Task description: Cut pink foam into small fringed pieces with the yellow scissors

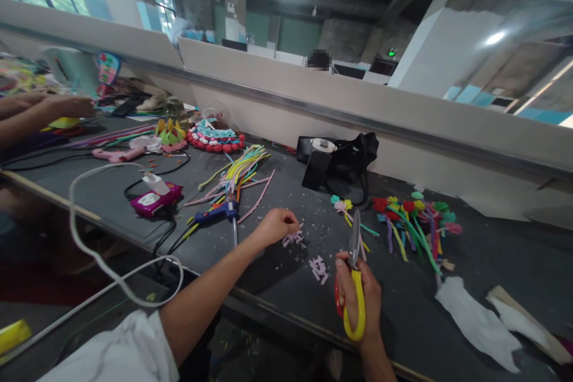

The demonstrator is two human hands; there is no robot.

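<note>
My right hand (369, 292) grips a pair of scissors (354, 242) by its yellow and red handles, and the blades point away from me, looking closed. Over the dark table, my left hand (280, 224) is curled with its fingertips together; whatever they hold, if anything, is too small to make out. Just below those fingertips lies a heap of short pale-pink pieces (292, 240). A second group of pink pieces (319, 270) sits between my two hands. Tiny pale scraps are scattered around both.
Fuzzy stems (244, 170) lie behind a blue glue gun (219, 212). A purple power strip (156, 198) with cables is left. Colourful stem flowers (416, 215) lie right, near white cloth (477, 322). A black bag (349, 161) stands behind. Another person's hand (67, 107) is far left.
</note>
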